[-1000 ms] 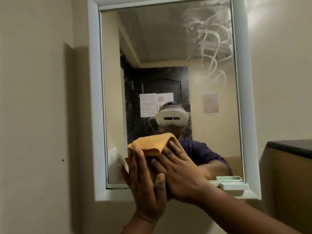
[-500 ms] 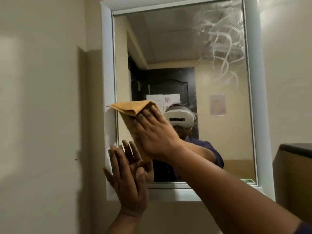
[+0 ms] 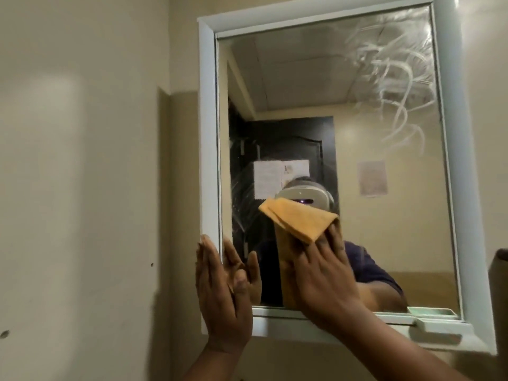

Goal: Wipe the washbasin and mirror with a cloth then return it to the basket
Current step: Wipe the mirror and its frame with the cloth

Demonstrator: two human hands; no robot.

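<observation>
A mirror (image 3: 384, 166) in a pale blue-white frame (image 3: 209, 133) hangs on the beige wall. My right hand (image 3: 327, 276) presses a folded orange cloth (image 3: 299, 220) flat against the lower middle of the glass. My left hand (image 3: 220, 295) rests flat, fingers apart, on the frame's lower left corner and holds nothing. White streaks (image 3: 393, 86) smear the mirror's upper right. The washbasin and the basket are out of view.
A small pale green tray (image 3: 439, 324) sits on the frame's lower right ledge. A dark-topped surface (image 3: 501, 255) juts in at the right edge. Bare wall (image 3: 82, 188) fills the left.
My right hand swept the cloth from the lower middle up to the mirror's left edge, then back right and slightly down. My left hand slid to the frame's lower left corner.
</observation>
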